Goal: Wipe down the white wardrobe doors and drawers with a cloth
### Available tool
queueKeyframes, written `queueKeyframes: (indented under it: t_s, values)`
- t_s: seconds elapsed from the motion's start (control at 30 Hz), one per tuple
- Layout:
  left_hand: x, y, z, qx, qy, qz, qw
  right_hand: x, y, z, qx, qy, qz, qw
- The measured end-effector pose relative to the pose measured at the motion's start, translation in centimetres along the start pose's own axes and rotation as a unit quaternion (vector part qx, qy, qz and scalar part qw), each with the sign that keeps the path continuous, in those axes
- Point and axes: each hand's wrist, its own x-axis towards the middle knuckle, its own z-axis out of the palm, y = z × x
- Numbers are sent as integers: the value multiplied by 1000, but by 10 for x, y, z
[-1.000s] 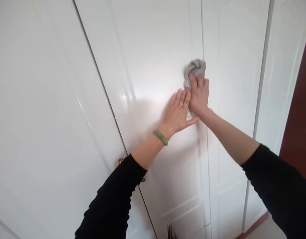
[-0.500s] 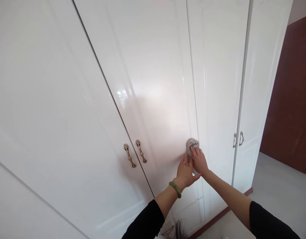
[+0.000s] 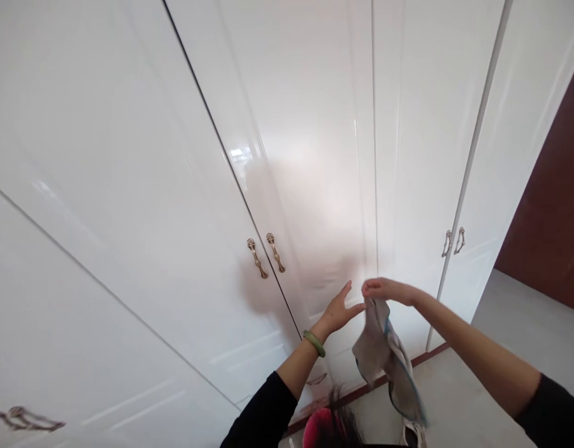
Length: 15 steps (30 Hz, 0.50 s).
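My right hand (image 3: pixel 385 290) pinches the top edge of a grey cloth (image 3: pixel 385 361) with a blue border. The cloth hangs down loose and unfolded in front of the white wardrobe door (image 3: pixel 315 124). My left hand (image 3: pixel 337 311) is open with its fingers stretched toward the cloth's top edge, just left of my right hand. A green bangle (image 3: pixel 314 343) sits on the left wrist. Both hands are off the door's surface.
White glossy wardrobe doors fill the view, with a pair of bronze handles (image 3: pixel 266 255) left of my hands and a silver pair (image 3: pixel 454 241) to the right. A dark red door (image 3: pixel 553 218) stands at the right. A red object (image 3: pixel 317 429) shows at the bottom edge above the pale floor (image 3: pixel 502 336).
The cloth was balled under my right hand and rubbed down the door. Now it is off the door and hangs unfolded. My left hand has lifted from the door.
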Motion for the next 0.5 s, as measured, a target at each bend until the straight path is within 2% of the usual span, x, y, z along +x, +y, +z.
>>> queueKeyframes:
  t_s: [0.07, 0.1, 0.2, 0.27, 0.33, 0.37, 0.43, 0.5]
  values:
    - [4, 13, -2, -90, 29, 20, 995, 10, -37, -26, 23, -6, -31, 999]
    - [6, 21, -5, -119, 43, 24, 992, 14, -53, -39, 29, 15, -46, 998]
    - [11, 47, -24, -140, 101, 40, 984, 22, -86, -70, -19, 183, -66, 981]
    - [12, 69, -46, -140, 161, 74, 974, 23, -92, -77, -86, 327, -75, 938]
    - [12, 92, -69, -135, 209, 115, 962, 21, -89, -66, -111, 437, -105, 886]
    - [12, 104, -78, -131, 224, 132, 957, 20, -85, -53, -107, 467, -130, 868]
    - [14, 127, -92, -123, 248, 155, 948, 21, -75, -16, -101, 457, -183, 865]
    - [16, 148, -99, -125, 272, 172, 938, 26, -64, 28, -141, 397, -233, 876]
